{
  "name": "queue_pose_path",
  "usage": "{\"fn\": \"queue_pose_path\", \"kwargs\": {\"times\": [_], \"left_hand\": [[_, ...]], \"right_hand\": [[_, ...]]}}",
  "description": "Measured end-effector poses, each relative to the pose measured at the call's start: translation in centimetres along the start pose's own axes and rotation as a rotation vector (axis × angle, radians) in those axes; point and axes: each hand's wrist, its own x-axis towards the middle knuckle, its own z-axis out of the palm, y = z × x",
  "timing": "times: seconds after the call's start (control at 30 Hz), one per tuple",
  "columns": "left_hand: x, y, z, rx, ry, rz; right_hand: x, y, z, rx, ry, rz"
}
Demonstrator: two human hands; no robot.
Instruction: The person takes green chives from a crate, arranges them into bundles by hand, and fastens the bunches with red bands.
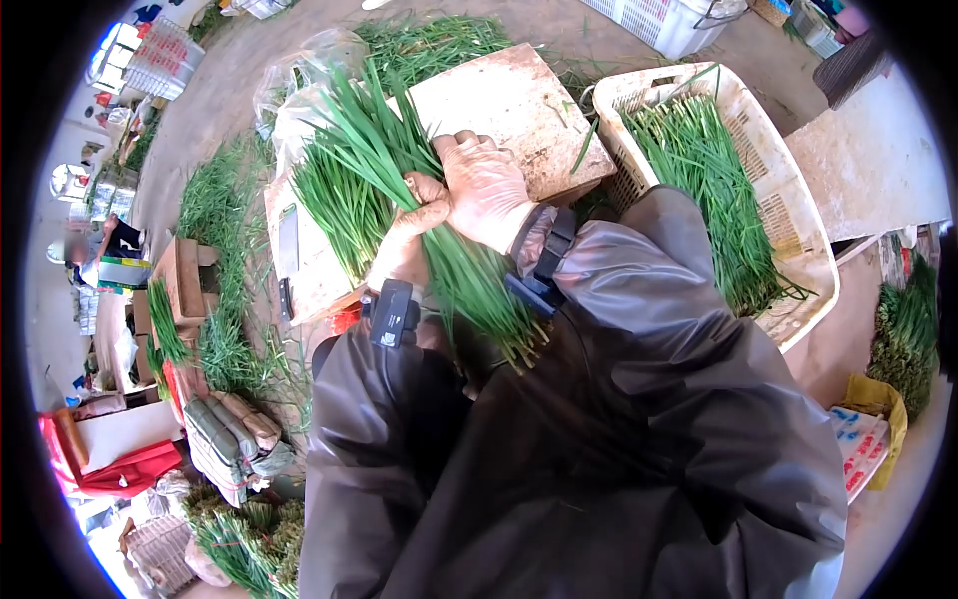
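A bundle of long green leafy stalks (pixel 464 275) lies aslant over my lap, its pale cut ends pointing down and right. My left hand (pixel 409 235) is wrapped round the middle of this bundle. Against it and just to the right is my right hand (pixel 479 185), its fingers curled over the leaves. More green stalks (pixel 344 205) rest on a dirty pale board (pixel 509 110) left of my hands. Beside them on the board lies a wide-bladed knife (pixel 288 245). To the right, a white plastic crate (pixel 793 210) holds many stalks laid lengthwise.
Loose green leaves (pixel 225 210) litter the floor at left and beyond the board. A clear plastic bag (pixel 299 85) lies behind the board. A seated person (pixel 100 245) is at far left, near cardboard boxes (pixel 178 280). White crates (pixel 664 22) stand at the top right.
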Motion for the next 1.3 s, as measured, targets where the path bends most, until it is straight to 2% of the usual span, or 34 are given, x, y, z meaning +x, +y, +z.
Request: {"fn": "queue_pose_path", "kwargs": {"times": [0.07, 0.1, 0.2, 0.23, 0.27, 0.33, 0.4, 0.47, 0.53, 0.6, 0.67, 0.77, 0.8, 0.87, 0.9, 0.97, 1.0, 1.07, 1.13, 1.2, 1.27, 1.3], "left_hand": [[-1.8, 0.9, 3.3, -0.050, 0.094, -0.018], [-2.6, 0.9, 3.9, -0.082, 0.183, -0.007], [-5.0, 3.0, 6.9, -0.228, 0.338, -0.163], [-5.0, 2.9, 5.1, -0.226, 0.205, -0.124], [-5.9, 3.0, 3.3, -0.095, 0.204, -0.140], [-6.8, 3.2, 0.9, -0.167, 0.152, 0.085], [-8.8, 4.8, 0.2, -0.209, 0.135, 0.204], [-11.0, 6.5, -0.6, -0.198, 0.192, 0.273], [-13.3, 7.7, -1.4, -0.180, 0.258, 0.322], [-15.3, 7.9, -1.0, -0.198, 0.335, 0.372], [-16.7, 7.6, -0.7, -0.216, 0.380, 0.399], [-17.9, 7.3, 0.6, -0.218, 0.381, 0.409], [-18.1, 7.2, 1.0, -0.210, 0.376, 0.418], [-18.5, 7.4, 1.8, -0.186, 0.392, 0.431], [-18.8, 7.9, 2.3, -0.144, 0.369, 0.429], [-19.0, 8.8, 2.7, -0.141, 0.379, 0.432], [-19.0, 9.1, 2.5, -0.133, 0.386, 0.444], [-19.2, 9.6, 1.6, -0.073, 0.419, 0.474], [-19.0, 10.3, 3.5, -0.094, 0.365, 0.458], [-18.9, 10.5, 4.1, -0.103, 0.290, 0.447], [-18.7, 10.6, 4.1, -0.098, 0.260, 0.492], [-18.8, 11.0, 4.3, -0.117, 0.211, 0.511]], "right_hand": [[-0.4, 0.3, 0.1, -0.003, 0.011, -0.033], [-0.1, 0.2, -0.4, 0.059, -0.150, 0.021], [-0.3, -0.1, -0.6, 0.550, -0.301, -0.063], [-0.6, 0.0, -0.8, 0.567, -0.247, -0.070], [-0.9, 0.1, -0.9, 0.583, -0.194, -0.077], [-1.0, 0.9, -1.0, 0.640, -0.033, -0.108], [-2.0, 2.4, -3.1, 0.573, 0.048, -0.172], [-3.6, 2.6, -6.7, 0.546, -0.114, -0.123], [-5.7, 2.8, -7.6, 0.565, -0.136, -0.209], [-7.7, 3.4, -6.8, 0.571, -0.155, -0.483], [-9.9, 2.9, -6.6, 0.515, -0.284, -0.611], [-12.2, 1.0, -6.1, 0.297, -0.195, -0.892], [-13.2, 0.7, -5.4, 0.155, -0.075, -0.955], [-14.3, 1.3, -4.2, -0.389, -0.776, -0.764], [-15.3, 4.1, -2.9, -0.485, -0.752, -0.645], [-14.2, 4.9, -4.0, -0.599, -0.805, -0.434], [-13.4, 2.5, -9.0, -0.529, -0.823, -0.502], [-13.8, 1.7, -8.9, -0.254, -0.430, -0.642], [-14.9, 0.0, -8.6, 0.087, -0.090, -0.810], [-15.7, -2.5, -8.0, 0.103, 0.119, -0.897], [-15.8, -2.5, -7.9, -0.418, -0.734, -0.856], [-16.2, -1.3, -6.4, -0.507, -0.760, -0.634]]}}
